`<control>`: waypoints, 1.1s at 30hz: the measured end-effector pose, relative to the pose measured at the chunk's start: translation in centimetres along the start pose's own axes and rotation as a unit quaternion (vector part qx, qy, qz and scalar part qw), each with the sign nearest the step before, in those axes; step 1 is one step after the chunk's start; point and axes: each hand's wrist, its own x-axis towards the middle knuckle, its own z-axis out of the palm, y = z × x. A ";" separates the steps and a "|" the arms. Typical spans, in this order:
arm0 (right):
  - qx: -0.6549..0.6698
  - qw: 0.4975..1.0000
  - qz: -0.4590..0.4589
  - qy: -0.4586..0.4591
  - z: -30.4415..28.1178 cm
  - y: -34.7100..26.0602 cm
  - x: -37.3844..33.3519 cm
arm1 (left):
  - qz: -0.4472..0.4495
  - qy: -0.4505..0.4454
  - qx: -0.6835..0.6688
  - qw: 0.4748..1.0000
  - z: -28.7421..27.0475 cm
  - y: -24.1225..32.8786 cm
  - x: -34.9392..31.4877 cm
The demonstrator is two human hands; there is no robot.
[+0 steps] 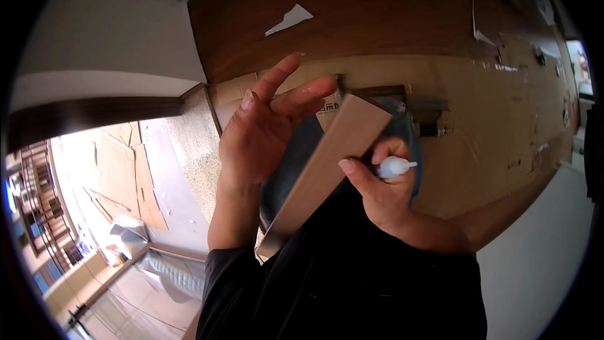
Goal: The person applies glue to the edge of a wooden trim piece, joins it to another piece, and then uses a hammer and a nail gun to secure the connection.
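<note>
A long, flat light-brown wooden strip slants across the middle, from near my chest up to the far right. My right hand grips it near its far end, thumb on its face. In the same hand is a small white squeeze bottle whose narrow tip points right. My left hand is raised left of the strip, palm up and fingers spread, with nothing in it. One fingertip comes close to the strip's far end in the picture; whether they touch I cannot tell.
Cardboard sheets cover the floor ahead and right, beside dark brown flooring with a torn white scrap. A dark tool lies beyond my right hand. Leftward, a speckled stone threshold leads to a bright area with more cardboard.
</note>
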 end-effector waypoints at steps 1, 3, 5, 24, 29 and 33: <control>0.010 1.000 0.006 0.000 -0.7 0.0 -0.4 | 0.020 0.015 0.002 1.000 0.3 0.7 -0.4; 0.012 1.000 0.013 0.007 -2.3 0.6 -0.9 | 0.038 0.016 0.076 0.996 1.2 1.7 -0.8; 0.000 1.000 0.019 0.017 -2.8 0.5 -0.9 | 0.042 0.044 0.077 0.995 2.1 2.4 -1.1; 0.018 1.000 -0.006 0.007 -2.3 1.1 -1.1 | 0.105 0.186 0.243 0.946 1.6 3.6 -2.7; -0.006 1.000 0.000 0.021 -2.7 1.1 -0.9 | 0.193 0.312 0.339 0.866 -3.3 5.3 -5.0; 0.001 1.000 0.000 -0.010 -2.4 1.3 -0.6 | 0.127 0.342 0.475 0.801 -5.5 5.4 -7.8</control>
